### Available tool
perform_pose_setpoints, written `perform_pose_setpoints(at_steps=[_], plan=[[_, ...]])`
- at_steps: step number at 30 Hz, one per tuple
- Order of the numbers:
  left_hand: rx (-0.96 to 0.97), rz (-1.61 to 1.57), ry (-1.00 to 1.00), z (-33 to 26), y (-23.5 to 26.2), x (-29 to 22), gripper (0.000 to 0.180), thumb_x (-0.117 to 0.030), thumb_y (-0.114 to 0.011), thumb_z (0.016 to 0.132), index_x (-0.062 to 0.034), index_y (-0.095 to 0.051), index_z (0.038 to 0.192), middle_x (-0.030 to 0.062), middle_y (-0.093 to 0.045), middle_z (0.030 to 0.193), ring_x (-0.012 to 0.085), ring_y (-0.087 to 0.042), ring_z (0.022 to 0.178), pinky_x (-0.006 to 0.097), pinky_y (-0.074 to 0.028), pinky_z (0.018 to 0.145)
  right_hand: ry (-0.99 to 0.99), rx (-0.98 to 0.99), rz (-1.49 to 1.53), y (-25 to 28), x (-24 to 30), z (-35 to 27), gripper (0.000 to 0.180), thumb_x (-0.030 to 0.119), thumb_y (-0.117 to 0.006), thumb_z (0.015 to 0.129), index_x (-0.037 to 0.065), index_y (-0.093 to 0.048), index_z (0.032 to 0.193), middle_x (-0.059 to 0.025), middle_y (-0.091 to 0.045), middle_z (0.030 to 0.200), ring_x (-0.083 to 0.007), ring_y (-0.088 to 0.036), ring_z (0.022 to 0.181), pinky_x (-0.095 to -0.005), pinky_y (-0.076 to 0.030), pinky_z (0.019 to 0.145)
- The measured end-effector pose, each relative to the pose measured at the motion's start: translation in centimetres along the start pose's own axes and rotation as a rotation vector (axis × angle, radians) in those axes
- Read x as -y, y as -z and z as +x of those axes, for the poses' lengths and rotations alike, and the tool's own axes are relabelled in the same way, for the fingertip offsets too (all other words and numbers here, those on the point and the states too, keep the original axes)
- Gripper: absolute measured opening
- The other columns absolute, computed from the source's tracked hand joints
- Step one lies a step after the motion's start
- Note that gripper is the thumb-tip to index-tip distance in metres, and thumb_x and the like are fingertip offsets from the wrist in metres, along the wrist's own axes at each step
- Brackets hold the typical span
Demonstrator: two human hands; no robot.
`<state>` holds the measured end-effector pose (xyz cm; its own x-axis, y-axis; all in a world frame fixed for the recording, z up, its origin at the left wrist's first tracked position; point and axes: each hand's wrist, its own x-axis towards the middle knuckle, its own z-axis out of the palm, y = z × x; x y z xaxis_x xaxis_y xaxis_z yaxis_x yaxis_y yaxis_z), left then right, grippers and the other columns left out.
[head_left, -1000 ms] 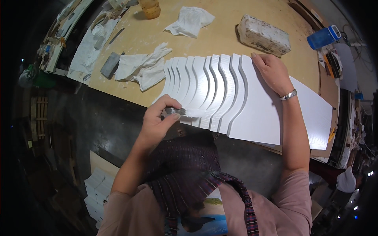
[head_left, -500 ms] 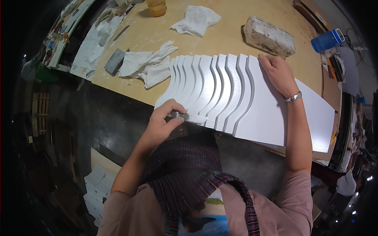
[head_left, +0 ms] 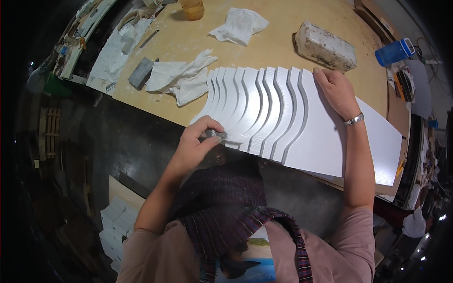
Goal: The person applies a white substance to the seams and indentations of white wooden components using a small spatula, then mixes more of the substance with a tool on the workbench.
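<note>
Several white boards with wavy edges (head_left: 295, 120) lie overlapped like steps across the near part of the table. At their near left edge, my left hand (head_left: 200, 139) pinches a small dark grey pad dusted with white (head_left: 216, 135) between thumb and fingers. The pad rests against the boards' lower rim, where whitish smears show; the fingers partly cover it. My right hand (head_left: 337, 92), with a metal band at the wrist, grips the far edge of the widest board on the right. Its thumb lies by the edge and some of its fingers are hidden.
On the wooden table (head_left: 188, 40) lie a grey block (head_left: 140, 73), crumpled white cloths (head_left: 181, 78) and a stained whitish brick-like block (head_left: 325, 45). An amber cup (head_left: 192, 9) stands at the back. A blue bottle (head_left: 395, 52) is at the far right. Another white panel (head_left: 380, 141) extends beyond my right forearm.
The view has shifted slightly. My left hand has slid a little to the left along the boards' near edge with the grey pad. My right hand keeps its hold.
</note>
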<state>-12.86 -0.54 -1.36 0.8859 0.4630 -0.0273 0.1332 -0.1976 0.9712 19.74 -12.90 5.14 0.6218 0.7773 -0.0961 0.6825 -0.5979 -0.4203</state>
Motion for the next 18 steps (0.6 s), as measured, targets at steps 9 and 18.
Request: perform_pose_setpoints(at_steps=[9,18], plan=[[-0.151,0.026,0.009,-0.5,2.1,1.6,0.016,0.003,-0.059,0.078,0.0002,-0.056,0.094,0.0036,-0.055,0.084,0.0111,-0.050,0.079,0.023,-0.040,0.074,-0.001,0.008,-0.005,0.0,0.1,0.0,0.049,0.042,-0.047,0.090,-0.003,-0.065,0.083,-0.0206,-0.060,0.067,-0.0349,-0.057,0.065,-0.0395,-0.045,0.066],[-0.149,0.018,0.044,0.1,2.3,2.4,0.016,0.000,-0.059,0.079,0.0001,-0.057,0.095,0.0021,-0.056,0.085,0.0099,-0.050,0.078,0.023,-0.042,0.072,0.013,0.002,0.005,-0.1,-0.1,0.1,0.049,0.042,-0.047,0.090,-0.003,-0.065,0.083,-0.0212,-0.060,0.068,-0.0353,-0.057,0.066,-0.0396,-0.045,0.067]])
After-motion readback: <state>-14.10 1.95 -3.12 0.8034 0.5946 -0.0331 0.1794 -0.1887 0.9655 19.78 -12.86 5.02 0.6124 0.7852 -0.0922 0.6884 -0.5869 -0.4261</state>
